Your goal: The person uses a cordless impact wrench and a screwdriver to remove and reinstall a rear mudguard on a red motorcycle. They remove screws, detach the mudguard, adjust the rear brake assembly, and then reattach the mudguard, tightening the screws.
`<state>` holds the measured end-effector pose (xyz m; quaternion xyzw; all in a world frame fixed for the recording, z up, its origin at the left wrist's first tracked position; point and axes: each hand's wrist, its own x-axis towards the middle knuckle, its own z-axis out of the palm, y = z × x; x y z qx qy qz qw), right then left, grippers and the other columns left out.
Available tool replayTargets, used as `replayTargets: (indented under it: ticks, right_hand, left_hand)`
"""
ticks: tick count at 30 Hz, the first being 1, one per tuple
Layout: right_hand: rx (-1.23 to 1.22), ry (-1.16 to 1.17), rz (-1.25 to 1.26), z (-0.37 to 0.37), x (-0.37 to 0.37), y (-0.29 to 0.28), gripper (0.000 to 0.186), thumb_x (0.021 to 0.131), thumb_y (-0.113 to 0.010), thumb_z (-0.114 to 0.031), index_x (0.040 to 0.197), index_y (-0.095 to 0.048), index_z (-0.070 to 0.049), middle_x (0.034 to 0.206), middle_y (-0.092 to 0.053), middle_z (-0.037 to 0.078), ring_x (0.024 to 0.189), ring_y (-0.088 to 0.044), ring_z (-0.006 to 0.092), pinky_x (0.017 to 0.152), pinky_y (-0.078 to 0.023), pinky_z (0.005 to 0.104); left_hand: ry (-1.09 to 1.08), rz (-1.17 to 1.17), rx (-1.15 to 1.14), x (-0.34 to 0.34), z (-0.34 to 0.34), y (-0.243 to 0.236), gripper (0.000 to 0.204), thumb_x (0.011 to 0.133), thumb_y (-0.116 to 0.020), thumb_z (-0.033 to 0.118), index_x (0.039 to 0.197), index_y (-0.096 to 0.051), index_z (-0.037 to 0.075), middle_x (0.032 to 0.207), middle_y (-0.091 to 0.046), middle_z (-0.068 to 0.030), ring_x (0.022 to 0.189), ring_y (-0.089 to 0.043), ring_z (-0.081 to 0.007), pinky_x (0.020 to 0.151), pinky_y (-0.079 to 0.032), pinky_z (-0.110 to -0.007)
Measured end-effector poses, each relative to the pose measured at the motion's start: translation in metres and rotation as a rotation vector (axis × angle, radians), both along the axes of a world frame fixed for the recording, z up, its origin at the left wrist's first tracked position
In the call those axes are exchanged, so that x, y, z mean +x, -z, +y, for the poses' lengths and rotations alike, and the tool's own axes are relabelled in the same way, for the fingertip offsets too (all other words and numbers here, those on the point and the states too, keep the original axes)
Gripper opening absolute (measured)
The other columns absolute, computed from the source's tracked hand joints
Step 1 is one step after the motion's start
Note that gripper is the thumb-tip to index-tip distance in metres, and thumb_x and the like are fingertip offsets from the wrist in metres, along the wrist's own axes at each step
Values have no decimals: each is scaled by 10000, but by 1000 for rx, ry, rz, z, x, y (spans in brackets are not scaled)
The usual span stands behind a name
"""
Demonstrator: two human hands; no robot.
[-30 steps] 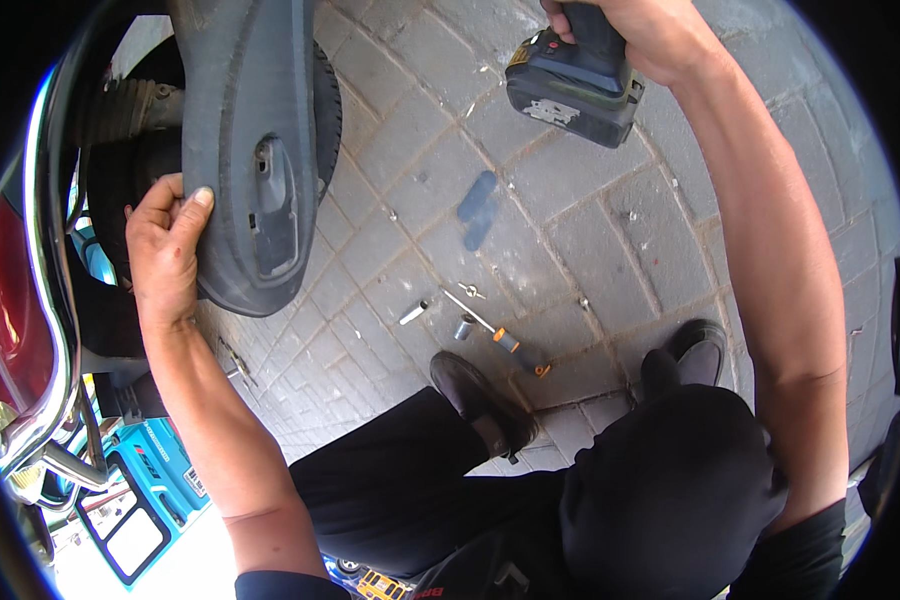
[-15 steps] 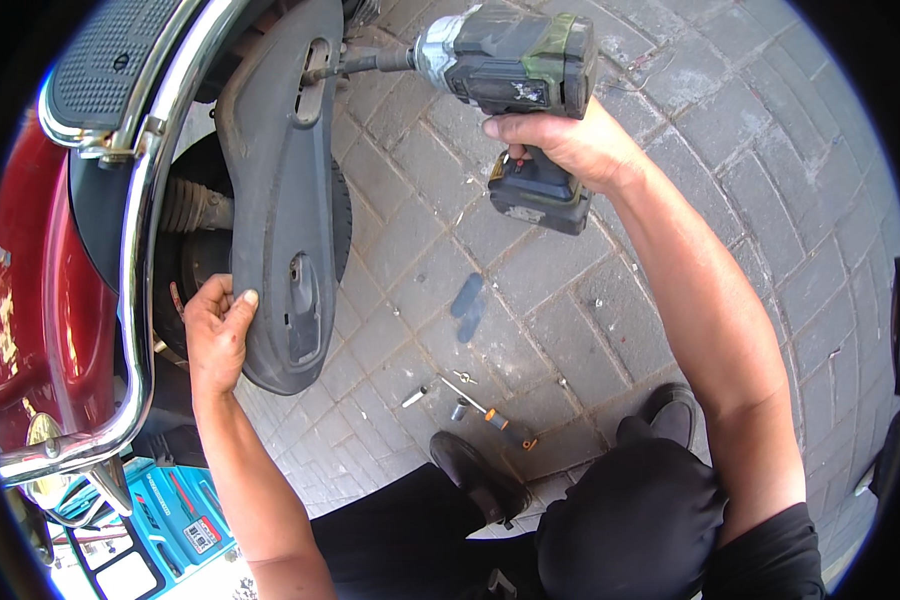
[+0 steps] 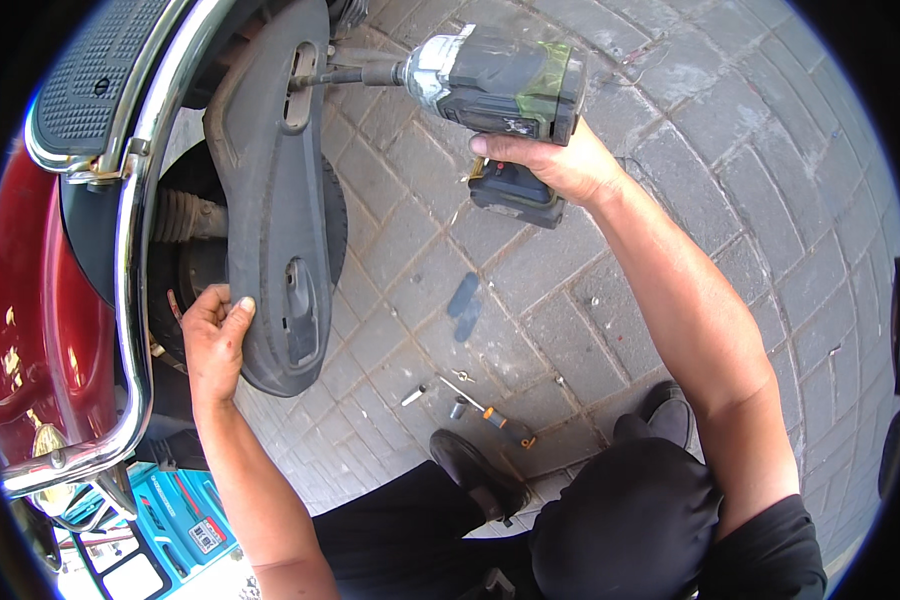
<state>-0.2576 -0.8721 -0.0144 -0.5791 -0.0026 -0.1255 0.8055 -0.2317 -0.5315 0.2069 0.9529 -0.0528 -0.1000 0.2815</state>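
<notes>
A long black plastic cover (image 3: 275, 190) stands along the side of a red scooter-like vehicle. My left hand (image 3: 216, 340) grips its lower left edge, thumb on the outer face and fingers out of sight behind it. In my right hand (image 3: 560, 165) is a cordless impact driver (image 3: 505, 85), held by its handle and pointing left. Its long bit (image 3: 345, 76) reaches into the slotted recess near the cover's top; the fastener there cannot be made out. A second recess (image 3: 298, 285) shows lower on the cover. Behind it are a wheel (image 3: 337, 210) and a ribbed rubber boot (image 3: 185, 217).
A chrome bar (image 3: 133, 270) curves past the red body panel (image 3: 50, 310) and a ribbed footrest (image 3: 95, 85). On the paving lie a screwdriver (image 3: 497, 416), a small socket (image 3: 458, 408) and a white-and-black piece (image 3: 414, 396). A blue tool case (image 3: 175, 505) sits lower left, near my shoes (image 3: 465, 468).
The impact driver and my right hand have shifted slightly left and the driver sits a little lower at its front. The cover's top has moved left a little; my left hand keeps its grip.
</notes>
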Motion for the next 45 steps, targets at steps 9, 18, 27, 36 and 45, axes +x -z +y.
replayTargets:
  ticks: [9,18,27,36,45]
  right_hand:
    - [-15,46,-12,-6,-6,-7,299,747,-791,-158,985,-667,-27,828,-668,60,753,-648,197,729,-540,328]
    - [903,-357,-19,-56,-101,29,499,856,-651,-262,1235,-485,18,819,-572,89,761,-590,219,706,-522,401]
    - [648,-124,272,-92,-214,13,564,784,-707,-269,1213,-453,-5,783,-507,74,704,-531,202,656,-491,366]
    - [629,-309,533,-4,-208,11,528,700,-733,-194,1119,-550,70,728,-617,137,626,-612,239,634,-523,352]
    - [539,-515,449,47,-179,0,227,795,-691,-72,997,-626,9,785,-635,74,684,-604,180,668,-520,334]
  left_hand:
    - [-36,-258,97,-9,-15,0,312,864,-687,123,1116,-624,-49,890,-668,-56,776,-590,-84,728,-469,-220]
    - [173,22,-56,-108,-125,169,315,801,-689,45,1110,-634,14,833,-679,-118,715,-641,-165,642,-523,-311]
    - [281,249,159,-151,-192,302,196,810,-701,149,973,-615,80,812,-670,-213,807,-667,-402,690,-523,-452]
    - [-703,301,-1457,-78,-86,196,57,916,-583,106,912,-596,50,866,-651,-87,751,-597,-175,674,-498,-305]
    - [-634,203,-1625,-71,-70,134,100,924,-600,130,850,-595,63,796,-636,-77,655,-517,-139,584,-378,-270]
